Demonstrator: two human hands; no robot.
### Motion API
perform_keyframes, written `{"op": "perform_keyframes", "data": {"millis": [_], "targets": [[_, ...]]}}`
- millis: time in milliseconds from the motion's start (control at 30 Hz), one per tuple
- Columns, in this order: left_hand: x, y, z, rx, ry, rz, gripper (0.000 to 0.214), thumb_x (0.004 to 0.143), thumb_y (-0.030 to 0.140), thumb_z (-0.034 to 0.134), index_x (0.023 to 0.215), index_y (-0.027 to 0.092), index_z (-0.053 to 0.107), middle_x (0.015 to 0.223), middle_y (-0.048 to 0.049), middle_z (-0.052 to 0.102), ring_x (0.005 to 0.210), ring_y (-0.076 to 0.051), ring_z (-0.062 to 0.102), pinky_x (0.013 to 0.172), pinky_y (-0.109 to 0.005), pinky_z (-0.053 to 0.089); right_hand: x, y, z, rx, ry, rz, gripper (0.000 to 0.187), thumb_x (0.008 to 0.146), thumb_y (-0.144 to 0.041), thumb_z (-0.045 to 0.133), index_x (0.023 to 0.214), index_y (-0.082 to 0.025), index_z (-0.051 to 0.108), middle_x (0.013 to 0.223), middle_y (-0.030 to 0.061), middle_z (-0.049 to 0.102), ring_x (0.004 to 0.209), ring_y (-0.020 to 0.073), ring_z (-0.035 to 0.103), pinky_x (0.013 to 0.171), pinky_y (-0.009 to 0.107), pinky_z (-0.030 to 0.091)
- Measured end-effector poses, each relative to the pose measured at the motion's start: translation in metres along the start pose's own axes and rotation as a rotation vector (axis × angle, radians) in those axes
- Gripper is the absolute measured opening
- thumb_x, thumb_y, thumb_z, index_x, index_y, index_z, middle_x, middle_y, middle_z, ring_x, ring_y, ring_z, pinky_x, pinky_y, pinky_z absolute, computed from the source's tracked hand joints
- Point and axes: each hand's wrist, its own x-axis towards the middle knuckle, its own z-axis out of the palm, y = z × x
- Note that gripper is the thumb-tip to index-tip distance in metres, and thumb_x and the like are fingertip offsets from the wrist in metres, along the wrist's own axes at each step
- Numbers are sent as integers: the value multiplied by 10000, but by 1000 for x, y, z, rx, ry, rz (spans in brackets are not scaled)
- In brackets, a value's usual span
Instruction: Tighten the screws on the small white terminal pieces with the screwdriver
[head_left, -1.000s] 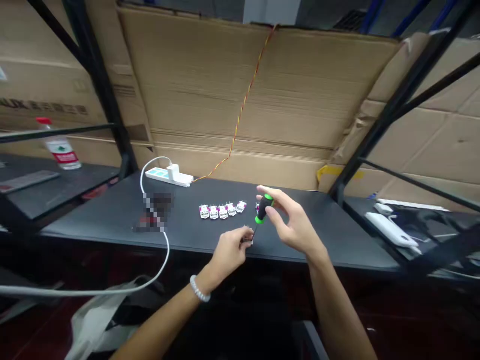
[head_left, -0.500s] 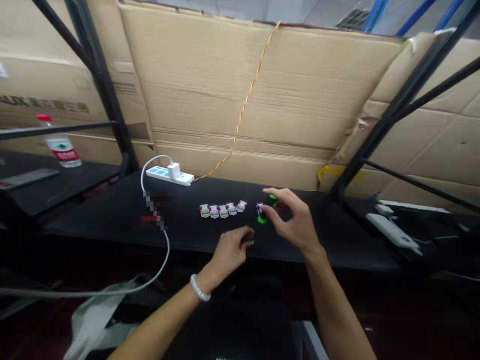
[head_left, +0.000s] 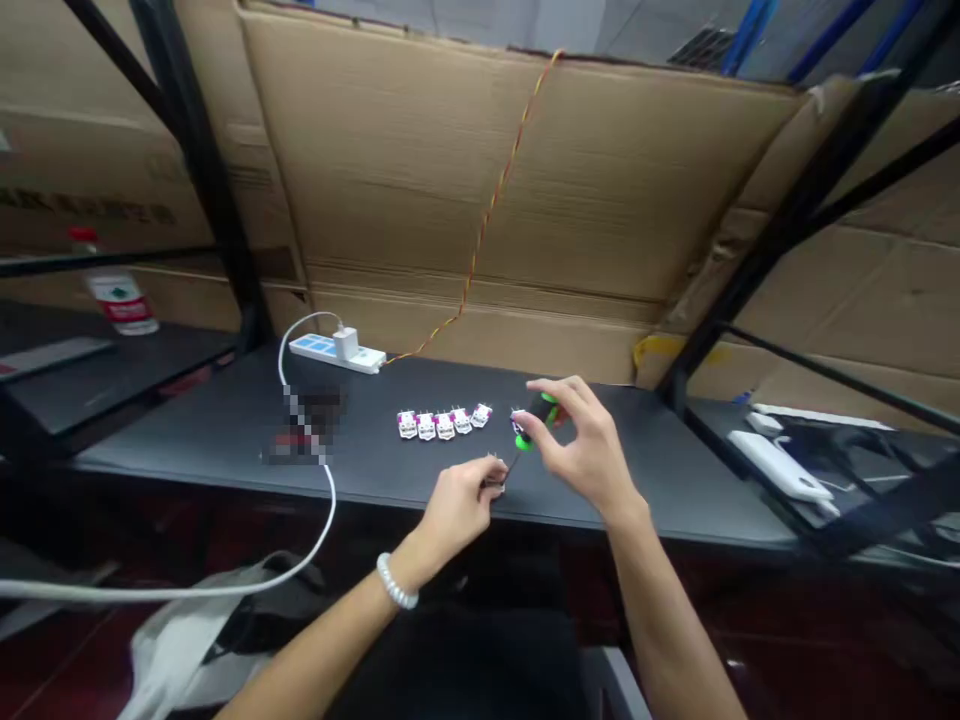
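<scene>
My right hand point(head_left: 589, 445) is closed around a screwdriver point(head_left: 537, 420) with a black and green handle. Its thin shaft slants down and left to my left hand point(head_left: 466, 500), which pinches a small whitish part point(head_left: 498, 484) near the table's front edge. Most of that part is hidden by the fingers, and I cannot tell exactly where the screwdriver tip sits. Left of the screwdriver, several small white parts with purple sides point(head_left: 445, 425) lie in a row. Another small white part point(head_left: 517, 418) lies just behind the handle, half covered by my right fingers.
A white power strip point(head_left: 319, 347) with a plugged-in charger point(head_left: 346, 344) stands at the back left; its white cable point(head_left: 334, 490) hangs over the front edge. Black metal posts point(head_left: 225, 200) frame the black table point(head_left: 645, 470). Cardboard point(head_left: 420, 170) walls the back. A bottle point(head_left: 124, 300) stands far left.
Both hands stay nearly in place. The screwdriver's handle and shaft show more clearly now, with a slight shift of my right fingers on the handle. The table looks brighter and the cardboard darker.
</scene>
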Motion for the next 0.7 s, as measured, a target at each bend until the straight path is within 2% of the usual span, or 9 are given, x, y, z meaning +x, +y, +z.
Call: {"op": "perform_keyframes", "data": {"millis": [133, 167, 233, 333, 400, 500, 567, 633, 700], "targets": [[0, 0, 1, 6, 1, -3, 309, 855, -29, 662, 1018, 226, 724, 996, -20, 822, 925, -212, 789, 860, -295, 600, -1, 0, -4, 201, -148, -11, 405, 1046, -272, 555, 1449, -282, 592, 1307, 94, 699, 1067, 231, 708, 941, 401, 606], [0, -1, 1, 6, 1, -8, 316, 852, -31, 664, 1024, 228, 724, 1001, -18, 823, 929, -213, 790, 860, -295, 599, -2, -1, -5, 221, -145, -6, 380, 1047, -264, 555, 1423, -282, 612, 1285, 86, 715, 1058, 225, 715, 929, 387, 609], [0, -1, 1, 6, -2, -12, 334, 845, -43, 658, 1024, 231, 725, 990, -11, 821, 923, -208, 790, 855, -288, 598, -1, -2, -3, 154, -72, 9, 269, 1014, -297, 640, 1275, -264, 697, 1118, 66, 741, 887, 199, 711, 819, 347, 610], [0, -1, 1, 0, 1, -10, 352, 842, -59, 641, 1022, 232, 723, 988, -8, 818, 923, -199, 788, 862, -281, 598, 0, -5, 0, -3, 45, 23, 219, 925, -385, 778, 1081, -235, 743, 925, 39, 690, 671, 165, 624, 663, 324, 576], [0, -1, 1, 1, -3, -7, 340, 852, -53, 638, 1022, 230, 721, 994, -9, 818, 929, -198, 787, 866, -283, 596, 1, -5, 0, -15, 49, 40, 274, 926, -409, 774, 1129, -228, 742, 922, 46, 688, 680, 175, 639, 672, 337, 590], [0, -1, 1, 13, -7, -11, 323, 867, -34, 650, 1043, 228, 720, 1016, -17, 821, 948, -209, 788, 871, -297, 593, -2, -1, -1, 112, -60, 44, 415, 997, -347, 662, 1396, -236, 648, 1126, 93, 741, 911, 229, 730, 859, 388, 627], [0, -1, 1, 18, -6, -14, 309, 871, -23, 660, 1044, 227, 722, 1026, -22, 822, 957, -218, 788, 877, -305, 592, -4, 3, -2, 235, -129, 51, 465, 1023, -299, 599, 1485, -251, 579, 1250, 102, 740, 1043, 242, 739, 944, 406, 618], [1, -1, 1, 14, -8, -9, 308, 874, -21, 658, 1047, 225, 722, 1033, -26, 822, 963, -219, 787, 882, -306, 590, -5, 5, -1, 263, -113, 67, 405, 1011, -291, 617, 1415, -258, 631, 1196, 81, 749, 982, 224, 736, 902, 382, 619], [1, 0, 1, -2, -19, 0, 312, 874, -29, 644, 1044, 220, 720, 1029, -28, 820, 957, -212, 785, 881, -298, 588, -3, 4, 1, 182, -51, 76, 305, 969, -306, 690, 1269, -254, 701, 1038, 44, 729, 806, 183, 684, 791, 342, 601]]}}
